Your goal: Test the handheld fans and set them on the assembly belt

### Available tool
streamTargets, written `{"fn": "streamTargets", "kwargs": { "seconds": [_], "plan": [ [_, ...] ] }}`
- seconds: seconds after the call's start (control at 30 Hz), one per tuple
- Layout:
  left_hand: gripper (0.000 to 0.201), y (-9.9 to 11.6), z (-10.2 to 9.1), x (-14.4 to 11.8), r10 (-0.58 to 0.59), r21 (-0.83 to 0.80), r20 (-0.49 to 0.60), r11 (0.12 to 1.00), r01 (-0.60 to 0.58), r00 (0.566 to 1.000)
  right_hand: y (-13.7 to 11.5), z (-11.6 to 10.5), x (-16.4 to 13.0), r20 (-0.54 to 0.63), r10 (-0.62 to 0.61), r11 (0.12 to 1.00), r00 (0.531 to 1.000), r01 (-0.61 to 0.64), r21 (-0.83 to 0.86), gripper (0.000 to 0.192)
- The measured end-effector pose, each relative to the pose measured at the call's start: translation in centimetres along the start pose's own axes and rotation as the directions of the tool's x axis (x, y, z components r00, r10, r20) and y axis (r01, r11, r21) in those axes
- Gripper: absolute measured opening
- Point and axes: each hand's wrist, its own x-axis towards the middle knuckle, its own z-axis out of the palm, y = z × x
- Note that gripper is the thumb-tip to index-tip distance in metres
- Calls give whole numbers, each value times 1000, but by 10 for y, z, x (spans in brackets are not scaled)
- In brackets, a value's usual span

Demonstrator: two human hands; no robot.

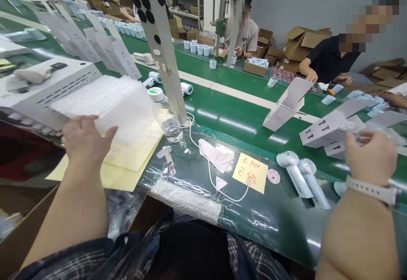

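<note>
The stack of bubble-wrap bags (pixel 108 102) is lying left of the water bottle (pixel 165 116), over yellow sheets (pixel 133 155). The left hand (pixel 84 138) is resting on its near edge, fingers loosely spread. Far right of the bottle, the right hand (pixel 370 155) is pinching a clear plastic bag (pixel 361 129), beside two handheld fans (pixel 302 178) and white boxes (pixel 321 133).

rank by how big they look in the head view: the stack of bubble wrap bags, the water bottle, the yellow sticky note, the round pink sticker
1. Stack of bubble wrap bags, under the left hand.
2. Water bottle.
3. Yellow sticky note; close to the bottle in apparent area, so this pair is unsure.
4. Round pink sticker, clearly smallest.
</note>
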Motion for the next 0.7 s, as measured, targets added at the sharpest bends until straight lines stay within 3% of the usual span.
{"fn": "streamTargets", "kwargs": {
  "seconds": [0.07,0.17,0.23,0.33,0.43,0.5,0.57,0.6,0.63,0.67,0.7],
  "plan": [
    [45,-17,13,10,-29,-14,13,999,29,1000,8,-6,-45,155,13,998,988,-22,56,47],
    [37,-16,17,14,-70,-58,-25,996,69,997,8,-3,-112,407,15,991,913,-67,113,35],
    [40,-13,12,15,-102,-72,-43,993,99,994,1,4,-150,436,-12,998,900,-19,68,41],
    [41,-11,-5,18,-59,-88,-94,995,51,994,-12,12,-186,422,-70,997,904,78,-1,52],
    [33,7,-26,22,-21,-149,-146,989,-1,989,-22,15,-199,571,-55,998,819,70,-4,49],
    [27,39,-32,18,30,-225,-155,972,-65,987,-27,15,-201,620,-28,998,784,57,-27,48],
    [32,89,-24,-1,105,-323,-139,935,-146,985,-33,13,-201,622,-15,998,783,51,-41,48],
    [42,118,-15,-17,118,-378,-80,915,-140,990,-36,12,-202,625,-14,998,781,52,-43,47],
    [43,149,-3,-37,224,-406,85,898,-172,971,-38,10,-203,628,-16,998,778,55,-42,46],
    [34,178,10,-59,393,-432,293,868,-246,872,-40,8,-206,630,-22,997,776,60,-39,44],
    [26,204,25,-83,515,-476,402,824,-307,757,-42,5,-209,633,-34,997,774,70,-32,42]
  ]
}}
